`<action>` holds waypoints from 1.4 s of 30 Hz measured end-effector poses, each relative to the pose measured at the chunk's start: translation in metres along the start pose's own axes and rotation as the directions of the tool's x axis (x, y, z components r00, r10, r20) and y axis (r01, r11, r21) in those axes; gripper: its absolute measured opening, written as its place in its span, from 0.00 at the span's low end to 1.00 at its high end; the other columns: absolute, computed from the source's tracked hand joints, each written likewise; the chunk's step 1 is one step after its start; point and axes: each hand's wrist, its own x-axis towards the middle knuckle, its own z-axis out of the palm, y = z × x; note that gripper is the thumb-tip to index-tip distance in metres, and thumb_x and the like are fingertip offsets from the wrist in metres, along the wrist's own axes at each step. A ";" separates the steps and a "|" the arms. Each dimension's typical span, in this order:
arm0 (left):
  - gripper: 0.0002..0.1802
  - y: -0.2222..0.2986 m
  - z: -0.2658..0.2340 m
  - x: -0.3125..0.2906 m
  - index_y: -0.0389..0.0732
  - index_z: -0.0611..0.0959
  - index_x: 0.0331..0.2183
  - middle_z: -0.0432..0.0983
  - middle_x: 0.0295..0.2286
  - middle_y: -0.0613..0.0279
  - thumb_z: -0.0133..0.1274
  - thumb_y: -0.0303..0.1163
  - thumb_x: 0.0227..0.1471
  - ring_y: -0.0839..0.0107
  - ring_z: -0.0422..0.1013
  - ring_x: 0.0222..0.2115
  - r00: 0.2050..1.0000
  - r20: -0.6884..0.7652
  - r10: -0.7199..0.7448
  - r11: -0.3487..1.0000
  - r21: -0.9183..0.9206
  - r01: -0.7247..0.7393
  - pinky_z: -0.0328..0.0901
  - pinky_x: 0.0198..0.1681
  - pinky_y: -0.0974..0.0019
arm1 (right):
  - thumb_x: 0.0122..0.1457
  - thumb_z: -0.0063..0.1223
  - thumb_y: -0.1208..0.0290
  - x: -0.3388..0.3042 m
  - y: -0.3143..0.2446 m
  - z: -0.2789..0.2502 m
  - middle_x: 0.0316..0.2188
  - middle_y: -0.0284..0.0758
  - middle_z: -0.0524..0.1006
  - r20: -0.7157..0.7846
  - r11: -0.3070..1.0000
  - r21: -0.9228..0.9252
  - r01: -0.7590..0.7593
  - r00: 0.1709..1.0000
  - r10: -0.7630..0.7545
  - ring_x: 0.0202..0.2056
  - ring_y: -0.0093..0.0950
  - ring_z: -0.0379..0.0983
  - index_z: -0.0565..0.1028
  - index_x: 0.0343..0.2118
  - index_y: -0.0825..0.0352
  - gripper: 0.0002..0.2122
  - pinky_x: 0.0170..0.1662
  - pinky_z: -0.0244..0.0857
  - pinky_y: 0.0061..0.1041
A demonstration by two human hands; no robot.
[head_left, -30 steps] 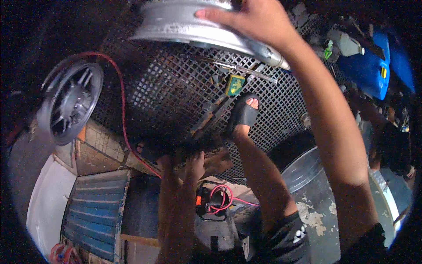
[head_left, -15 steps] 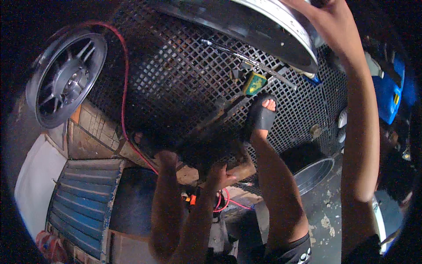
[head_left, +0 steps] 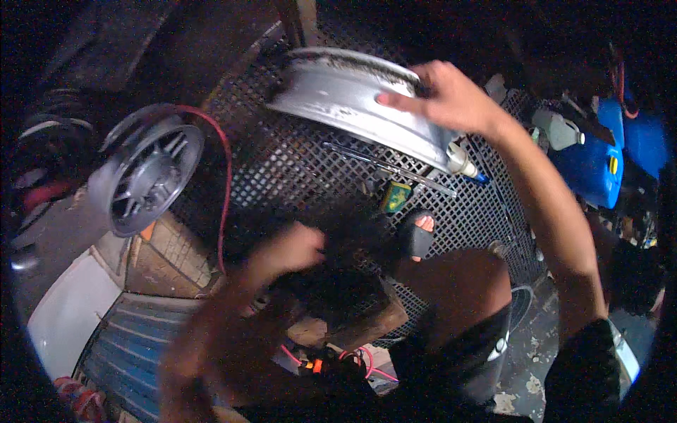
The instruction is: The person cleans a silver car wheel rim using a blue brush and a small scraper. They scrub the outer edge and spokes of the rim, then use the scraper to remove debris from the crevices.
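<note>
Right hand (head_left: 451, 99) at one o'clock, fingers clamped over the edge of a bare silver wheel rim (head_left: 352, 106) raised against the metal grating (head_left: 296, 176). Left hand (head_left: 289, 250) at centre, blurred; grip cannot be determined. Second spoked wheel (head_left: 148, 176) at nine o'clock.

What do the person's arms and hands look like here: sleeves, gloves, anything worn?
Both hands are bare, no gloves. The right hand and its forearm are uncovered up to a short black sleeve at the upper arm. The left hand and forearm are motion-blurred; no glove, watch or sleeve can be made out there.
</note>
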 end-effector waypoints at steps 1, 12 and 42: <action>0.16 -0.016 -0.056 -0.012 0.36 0.85 0.31 0.80 0.31 0.43 0.63 0.39 0.44 0.44 0.77 0.33 0.987 0.084 -0.133 0.977 0.179 0.117 0.72 0.38 0.48 | 0.58 0.62 0.48 0.006 -0.001 0.003 0.25 0.38 0.82 0.025 0.999 0.024 0.026 0.999 -0.027 0.26 0.25 0.77 0.83 0.38 0.72 0.24 0.35 0.72 0.30; 0.65 0.112 -0.259 0.045 0.37 0.62 0.64 0.63 0.61 0.47 0.71 0.27 0.18 0.57 0.59 0.64 0.622 -0.503 0.600 0.727 0.667 -0.162 0.53 0.67 0.60 | 0.59 0.48 0.53 0.027 0.012 0.040 0.26 0.53 0.79 -0.558 0.911 -0.090 0.403 0.737 -0.381 0.30 0.54 0.77 0.81 0.37 0.69 0.20 0.36 0.73 0.48; 0.52 0.089 -0.077 -0.100 0.28 0.62 0.53 0.74 0.45 0.26 0.63 0.62 0.47 0.33 0.73 0.47 0.283 -0.909 -0.305 0.745 -0.043 0.666 0.68 0.51 0.47 | 0.55 0.55 0.64 -0.111 0.194 0.437 0.50 0.31 0.73 0.115 0.706 -0.335 0.624 0.771 -0.626 0.49 0.30 0.69 0.74 0.55 0.56 0.22 0.52 0.67 0.32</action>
